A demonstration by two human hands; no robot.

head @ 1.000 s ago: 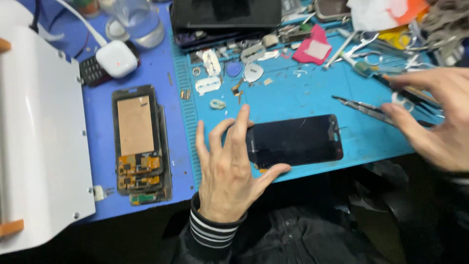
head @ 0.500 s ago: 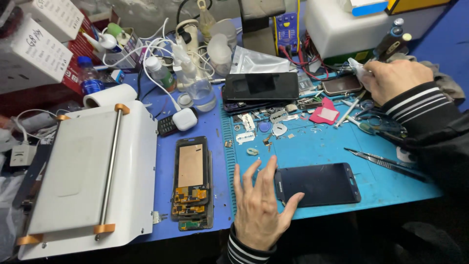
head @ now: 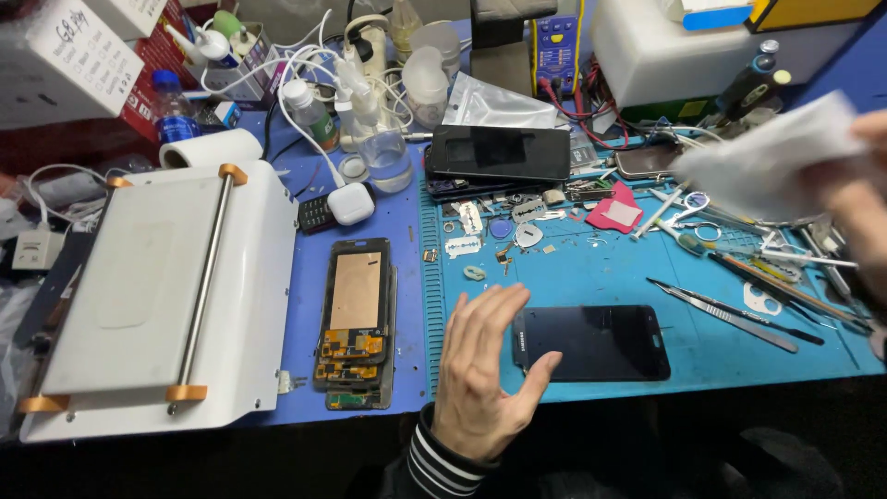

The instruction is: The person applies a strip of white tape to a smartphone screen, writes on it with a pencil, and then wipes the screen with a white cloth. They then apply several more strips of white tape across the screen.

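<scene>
The left hand hovers with fingers spread wide and slightly curled, its grip loose and holding nothing; the thumb tip sits at the near left corner of the dark phone screen, though whether it touches cannot be told. The screen lies flat on the blue surface, just to the right of that open grip, glass side up. Its long axis runs left to right across the surface, with the end bearing small pale lettering toward the left hand.

The right hand is at the frame's right edge, blurred and partly cut off; its grip is pinched on a white wipe, which is smeared by motion so that its edges are hard to make out.

To the left of the open grip lies an opened phone frame, long axis running away from the person, copper-coloured plate on top. Beyond it a white flat machine rests on the surface. Between the two hands lie tweezers, pointing toward the screen's far right corner. Farther off sits another dark phone, its lower edge hiding small parts.
</scene>
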